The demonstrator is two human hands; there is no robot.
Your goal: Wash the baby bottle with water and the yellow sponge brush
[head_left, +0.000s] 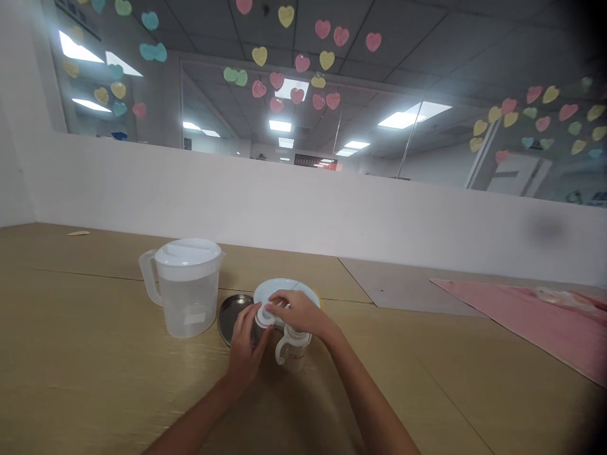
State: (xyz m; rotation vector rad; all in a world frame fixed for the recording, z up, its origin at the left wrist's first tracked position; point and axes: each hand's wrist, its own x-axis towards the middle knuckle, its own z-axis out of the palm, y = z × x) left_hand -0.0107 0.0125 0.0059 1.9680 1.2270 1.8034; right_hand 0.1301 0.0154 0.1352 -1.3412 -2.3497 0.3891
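Note:
A white ring-shaped bottle cap [265,316] is held up between my hands. My left hand [245,344] is closed around its left and lower edge. My right hand [298,311] reaches over from the right, fingertips pinched at the cap's upper opening; whether they grip a smaller part inside cannot be made out. Below my right hand, a clear bottle [294,354] with a white handle and red print stands upright, its top partly hidden. Behind the hands lies a white plate [275,287]. A round metal dish [227,314] lies to the left, partly covered by my left hand.
A translucent lidded pitcher [187,297] stands left of the dish, handle facing left. A pink cloth [531,322] covers the table's right side, with crumpled plastic [564,298] on it. Behind the wooden table [95,379] rises a white wall [284,208] with windows above.

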